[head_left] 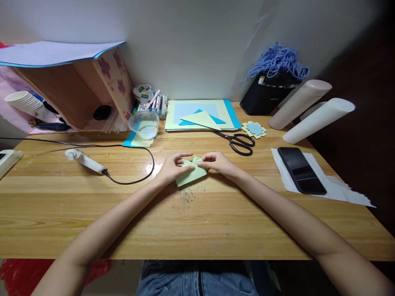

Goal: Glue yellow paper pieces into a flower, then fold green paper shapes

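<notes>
A folded piece of pale green paper (pixel 191 176) is held just above the wooden table, near its middle. My left hand (pixel 173 167) pinches its left side, thumb on top. From the right, my right hand (pixel 218 162) grips the upper right corner between thumb and fingers. Both thumbs lie close together at a small folded peak along the paper's top edge. Fingers behind the paper are partly hidden. Beyond my hands lie black-handled scissors (pixel 240 143), their blades partly under a green paper triangle (pixel 202 119).
Colored sheets (pixel 231 113), a layered paper flower (pixel 254 129) and a clear plastic bowl (pixel 143 125) stand behind. A corded white tool (pixel 86 161) lies left, a phone (pixel 300 170) right. Paper scraps (pixel 187 195) dot the table. Two white rolls (pixel 319 120) stand at the right back.
</notes>
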A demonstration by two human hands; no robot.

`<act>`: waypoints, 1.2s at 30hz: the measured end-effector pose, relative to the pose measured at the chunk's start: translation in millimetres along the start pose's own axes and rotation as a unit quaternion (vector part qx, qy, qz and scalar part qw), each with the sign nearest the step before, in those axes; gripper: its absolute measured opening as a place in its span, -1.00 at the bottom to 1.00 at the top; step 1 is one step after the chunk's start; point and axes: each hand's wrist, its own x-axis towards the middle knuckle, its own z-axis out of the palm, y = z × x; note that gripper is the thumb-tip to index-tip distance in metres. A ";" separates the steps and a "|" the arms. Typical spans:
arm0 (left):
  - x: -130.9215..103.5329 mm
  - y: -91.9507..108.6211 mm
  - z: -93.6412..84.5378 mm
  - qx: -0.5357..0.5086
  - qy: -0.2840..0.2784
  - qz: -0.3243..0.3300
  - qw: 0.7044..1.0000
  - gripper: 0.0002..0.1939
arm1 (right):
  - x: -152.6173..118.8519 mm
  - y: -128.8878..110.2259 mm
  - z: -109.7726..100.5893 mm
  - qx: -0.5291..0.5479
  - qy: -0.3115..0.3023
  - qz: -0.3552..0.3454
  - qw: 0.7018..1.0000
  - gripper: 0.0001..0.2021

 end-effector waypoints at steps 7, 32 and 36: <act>-0.2 -0.1 2.0 -0.004 0.007 -0.023 1.000 -0.43 | 0.0 -0.1 -0.1 0.014 0.016 0.030 0.999 -0.72; -0.2 -0.5 4.5 -0.001 0.035 -0.015 0.999 -0.49 | -0.3 0.7 6.3 -0.031 0.046 0.010 0.998 -0.67; -0.4 0.3 4.9 -0.022 0.039 -0.025 0.999 -0.54 | -1.3 -4.4 2.0 -0.033 -0.017 0.017 0.999 -0.69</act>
